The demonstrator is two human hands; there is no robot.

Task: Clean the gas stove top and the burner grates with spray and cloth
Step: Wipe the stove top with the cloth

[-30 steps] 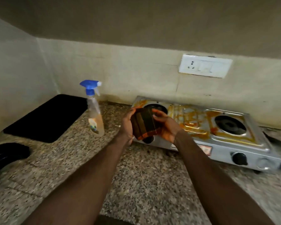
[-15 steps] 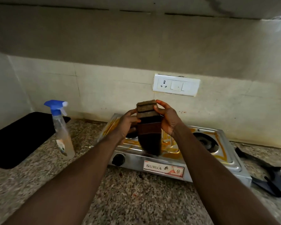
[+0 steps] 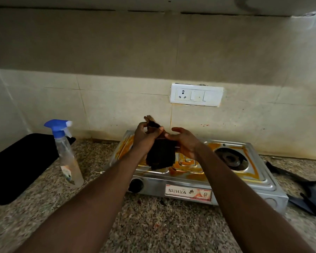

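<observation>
Both hands are working a dark brown cloth [image 3: 161, 156] in the air above the left half of the stove [image 3: 193, 172]. The left hand [image 3: 144, 137] is pinching the cloth's upper end between thumb and fingers, with a tuft poking out above the grip. The right hand [image 3: 184, 143] is sitting just beside it, fingers half curled and touching the cloth's right edge; whether it is truly gripping is not clear. The rest of the cloth is hanging down limp, its lower edge close over the stained steel top.

The cloth is looking soft, light and floppy, so it is probably bunching and slipping unless folded into a pad; taking it across the folded middle with the whole palm would likely be giving the firmest wipe. The spray [image 3: 66, 154] is standing upright on the counter [image 3: 153, 227] left of the stove, well apart from the hands. The grates [image 3: 303, 194] are lying on the counter to the right.

Compared with half a second ago, the neat upright fold is coming undone and the cloth is now drooping lower, with the left hand shifting to its top end and the right hand opening
</observation>
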